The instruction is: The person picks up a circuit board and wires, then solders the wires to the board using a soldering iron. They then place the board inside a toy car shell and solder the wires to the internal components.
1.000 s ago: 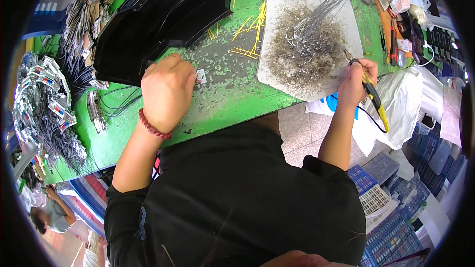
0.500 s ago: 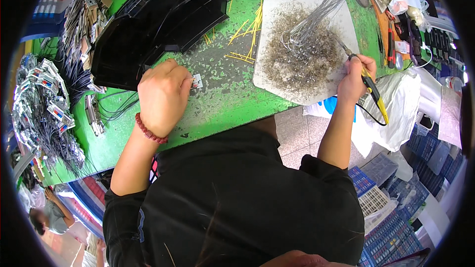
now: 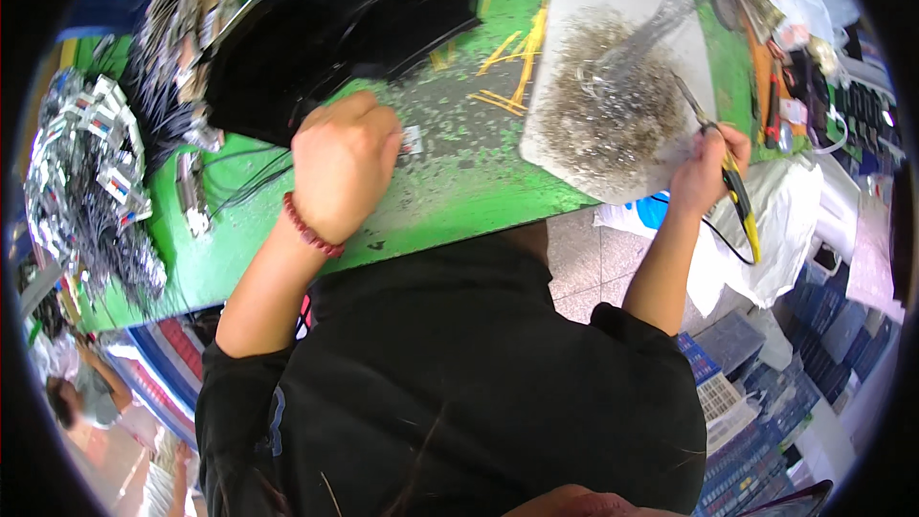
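My right hand (image 3: 706, 172) grips a yellow-and-black soldering iron (image 3: 742, 211). The iron's thin metal tip points up and left, over the right part of a white board (image 3: 565, 168) covered with grey-brown crumbs and solder scraps. A tangle of thin silvery wire (image 3: 637, 48) lies on that board. Curled closed beside the large black plastic housing (image 3: 278, 67), my left hand (image 3: 347, 158) wears a red bead bracelet. Its fingertips are hidden below the hand. By its thumb is a small whitish piece (image 3: 412, 141) on the green table (image 3: 450, 206).
Yellow sticks or tubes (image 3: 522, 62) lie left of the board. Bundles of small wired parts (image 3: 96, 172) pile up at the left, beside a single metal part (image 3: 192, 193). Red-handled pliers (image 3: 773, 105) and plastic bags (image 3: 790, 211) are at the right. Another person (image 3: 91, 388) is at lower left.
The whole view has shifted, so the table's things sit further right and are blurred. Both hands keep their holds, with the iron's tip still above the board.
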`<state>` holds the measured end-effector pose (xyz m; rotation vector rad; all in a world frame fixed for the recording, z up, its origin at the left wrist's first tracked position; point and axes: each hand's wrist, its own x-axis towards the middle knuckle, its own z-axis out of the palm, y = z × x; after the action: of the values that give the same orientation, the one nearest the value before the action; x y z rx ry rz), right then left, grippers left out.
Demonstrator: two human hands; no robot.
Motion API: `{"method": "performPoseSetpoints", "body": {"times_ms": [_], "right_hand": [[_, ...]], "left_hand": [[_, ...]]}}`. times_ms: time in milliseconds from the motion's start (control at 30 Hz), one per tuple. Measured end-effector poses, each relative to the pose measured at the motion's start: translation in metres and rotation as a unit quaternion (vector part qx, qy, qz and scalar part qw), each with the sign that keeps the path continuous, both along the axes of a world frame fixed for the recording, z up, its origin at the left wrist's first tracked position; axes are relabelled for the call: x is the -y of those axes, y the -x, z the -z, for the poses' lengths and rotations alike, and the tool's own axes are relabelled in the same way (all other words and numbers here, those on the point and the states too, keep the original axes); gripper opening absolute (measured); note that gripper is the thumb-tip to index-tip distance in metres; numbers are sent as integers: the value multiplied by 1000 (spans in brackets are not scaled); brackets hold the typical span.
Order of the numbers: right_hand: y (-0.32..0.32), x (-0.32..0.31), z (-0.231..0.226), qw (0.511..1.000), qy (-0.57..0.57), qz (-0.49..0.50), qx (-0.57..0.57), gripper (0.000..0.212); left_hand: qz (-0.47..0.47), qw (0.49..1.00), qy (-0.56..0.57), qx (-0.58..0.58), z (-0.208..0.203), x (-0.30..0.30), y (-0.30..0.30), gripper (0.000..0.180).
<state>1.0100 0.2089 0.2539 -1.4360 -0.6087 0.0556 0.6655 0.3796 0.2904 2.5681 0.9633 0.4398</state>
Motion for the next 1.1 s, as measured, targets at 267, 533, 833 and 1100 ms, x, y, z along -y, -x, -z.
{"method": "performPoseSetpoints", "body": {"times_ms": [267, 533, 833, 1100], "right_hand": [[130, -23, -9, 943, 10, -332, -14, 29], [177, -42, 2, 939, 78, -336, -8, 23], [177, -41, 7, 938, 113, -327, 24, 24], [179, -42, 2, 932, 113, -345, 14, 23]], "left_hand": [[11, 1000, -13, 12, 7, -2, 6, 8], [13, 1000, -19, 20, 13, -3, 8, 12], [20, 999, -18, 39, 14, -5, 9, 14], [21, 999, -18, 25, 14, -6, 8, 15]]}}
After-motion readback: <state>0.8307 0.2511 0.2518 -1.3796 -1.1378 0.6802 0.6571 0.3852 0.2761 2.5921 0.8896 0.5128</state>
